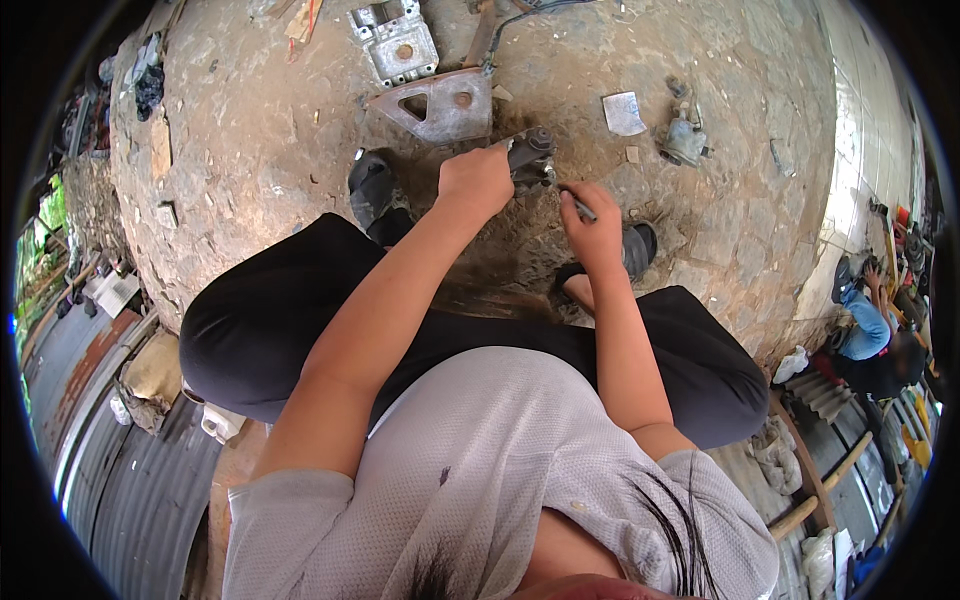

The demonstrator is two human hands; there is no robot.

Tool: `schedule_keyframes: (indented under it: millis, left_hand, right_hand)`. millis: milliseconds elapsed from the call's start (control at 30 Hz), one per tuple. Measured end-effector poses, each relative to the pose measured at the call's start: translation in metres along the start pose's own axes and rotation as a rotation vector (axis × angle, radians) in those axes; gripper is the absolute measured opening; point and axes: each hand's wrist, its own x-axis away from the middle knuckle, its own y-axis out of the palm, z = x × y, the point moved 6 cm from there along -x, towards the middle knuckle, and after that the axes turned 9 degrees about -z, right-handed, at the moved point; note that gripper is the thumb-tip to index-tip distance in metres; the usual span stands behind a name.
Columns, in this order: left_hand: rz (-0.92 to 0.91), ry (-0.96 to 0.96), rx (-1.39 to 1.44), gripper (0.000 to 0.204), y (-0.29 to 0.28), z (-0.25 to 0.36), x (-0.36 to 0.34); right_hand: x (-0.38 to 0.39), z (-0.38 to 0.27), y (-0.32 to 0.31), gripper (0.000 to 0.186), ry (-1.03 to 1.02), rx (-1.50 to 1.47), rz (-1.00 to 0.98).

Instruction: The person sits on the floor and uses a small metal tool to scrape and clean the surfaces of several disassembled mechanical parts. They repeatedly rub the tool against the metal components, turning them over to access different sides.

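The ground (280,130) is rough, earth-brown and uneven, like worn stone or concrete; the dark metal part (531,150) is positioned just above or on it, between the two sandaled feet, which cannot be told apart from this angle; its body is dark grey and dull, with a rounded end and a brighter metallic spot at its lower edge. The left hand (478,182) has its grip closed around the near end of this part; the right hand (593,225) has its grip narrowed, fingers and thumb pinched on a slim grey tool (586,211), the tip directed toward the part; contact between them cannot be told. Beyond the left hand lies a flat grey metal bracket (455,112), tapered, with a triangular cutout and a round hole; adjoining it is a silvery, box-shaped casting (396,47); to the right are a pale paper square (624,114) and a small rounded metal fitting (684,143).
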Motion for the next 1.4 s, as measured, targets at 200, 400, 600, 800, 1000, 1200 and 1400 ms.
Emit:
schedule_keyframes:
  millis: [200,400,600,800,1000,1200,1400]
  left_hand:
    - [0.002,-0.001,0.016,0.029,0.000,0.001,-0.001]
    - [-0.011,0.009,0.020,0.030,0.002,-0.002,-0.005]
    - [-0.027,0.000,0.034,0.031,-0.002,0.000,-0.002]
    - [-0.010,0.008,0.046,0.032,-0.004,0.001,-0.003]
    - [-0.041,0.018,0.071,0.034,-0.001,-0.001,-0.006]
    - [-0.037,0.032,0.090,0.036,0.002,-0.002,-0.007]
    - [-0.037,0.035,0.088,0.037,0.005,-0.004,-0.007]
  right_hand:
    - [0.003,-0.016,0.000,0.016,-0.096,0.137,-0.011]
    - [0.004,-0.029,0.006,0.017,-0.187,0.150,-0.107]
    - [0.005,-0.034,0.008,0.017,-0.230,0.215,-0.127]
    - [0.006,-0.027,0.009,0.016,-0.191,0.236,-0.063]
    - [0.006,-0.027,0.011,0.015,-0.186,0.294,-0.024]
    - [0.010,-0.027,0.014,0.022,-0.241,0.361,-0.010]
    - [0.011,-0.028,0.016,0.020,-0.228,0.314,0.021]
